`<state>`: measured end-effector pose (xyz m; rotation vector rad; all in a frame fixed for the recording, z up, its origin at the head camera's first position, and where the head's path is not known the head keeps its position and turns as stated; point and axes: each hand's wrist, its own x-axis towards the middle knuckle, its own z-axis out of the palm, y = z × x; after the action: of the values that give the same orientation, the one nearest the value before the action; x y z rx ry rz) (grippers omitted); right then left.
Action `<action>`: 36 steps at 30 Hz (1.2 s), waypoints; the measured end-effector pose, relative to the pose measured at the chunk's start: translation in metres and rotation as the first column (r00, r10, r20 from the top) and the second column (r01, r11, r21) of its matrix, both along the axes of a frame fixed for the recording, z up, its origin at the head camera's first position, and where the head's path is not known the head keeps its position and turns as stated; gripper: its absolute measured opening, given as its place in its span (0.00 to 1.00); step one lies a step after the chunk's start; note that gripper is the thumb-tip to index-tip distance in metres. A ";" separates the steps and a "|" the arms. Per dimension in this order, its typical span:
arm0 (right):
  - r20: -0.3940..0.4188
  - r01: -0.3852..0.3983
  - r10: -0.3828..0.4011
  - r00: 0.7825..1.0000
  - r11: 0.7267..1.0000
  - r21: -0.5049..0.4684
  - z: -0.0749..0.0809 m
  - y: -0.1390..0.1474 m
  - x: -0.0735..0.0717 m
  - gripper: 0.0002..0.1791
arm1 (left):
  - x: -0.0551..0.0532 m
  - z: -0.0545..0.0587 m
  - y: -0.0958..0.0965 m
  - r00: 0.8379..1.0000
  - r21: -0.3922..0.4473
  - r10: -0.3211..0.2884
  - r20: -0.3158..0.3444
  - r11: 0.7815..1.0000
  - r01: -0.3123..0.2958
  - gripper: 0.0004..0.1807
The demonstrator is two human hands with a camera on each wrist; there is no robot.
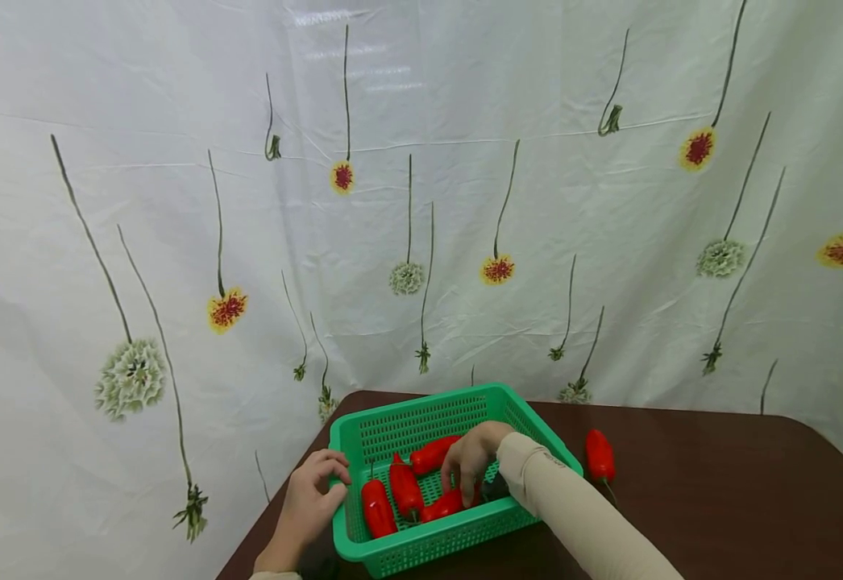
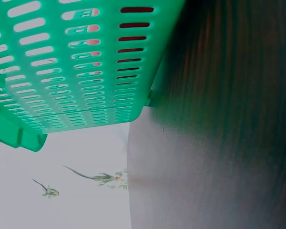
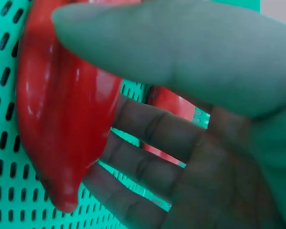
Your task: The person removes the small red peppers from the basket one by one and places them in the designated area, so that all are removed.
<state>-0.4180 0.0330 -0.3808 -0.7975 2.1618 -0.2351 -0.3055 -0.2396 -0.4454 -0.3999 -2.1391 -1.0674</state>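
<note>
A green plastic basket (image 1: 458, 528) with slotted walls stands on the dark table. Inside it, my right hand (image 1: 474, 461) reaches down and grips a red pepper (image 1: 442, 506) near the front wall. In the right wrist view the thumb (image 3: 148, 40) lies across this red pepper (image 3: 66, 105), with the fingers on its other side. My left hand (image 1: 307, 501) holds the basket's left rim with bent fingers. The left wrist view shows mostly the basket's slotted side (image 2: 76, 62); only a sliver of that hand appears at its left edge.
More red peppers lie in the basket: one at the left (image 1: 378, 509), one beside it (image 1: 405, 486) and one farther back (image 1: 436, 455). Another red pepper (image 1: 600, 456) rests on the table (image 1: 712, 483) right of the basket. A white flowered curtain (image 1: 421, 242) hangs behind.
</note>
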 end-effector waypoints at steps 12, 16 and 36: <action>0.107 0.002 0.001 0.994 1.000 -0.024 -0.002 -0.001 0.000 0.10 | -0.001 -0.002 0.000 1.000 0.011 -0.023 -0.009 1.000 0.023 0.21; 0.098 -0.002 0.004 0.995 1.000 -0.025 -0.003 -0.001 0.001 0.10 | -0.001 -0.002 -0.001 1.000 0.017 -0.026 -0.013 1.000 0.026 0.21; 0.122 -0.036 0.035 0.992 0.999 0.001 -0.004 -0.009 0.003 0.12 | -0.001 -0.001 -0.002 1.000 0.003 -0.027 -0.013 1.000 0.027 0.22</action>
<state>-0.4145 0.0244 -0.3849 -0.7984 2.0311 -0.2559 -0.3065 -0.2418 -0.4462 -0.4349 -2.1256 -1.0801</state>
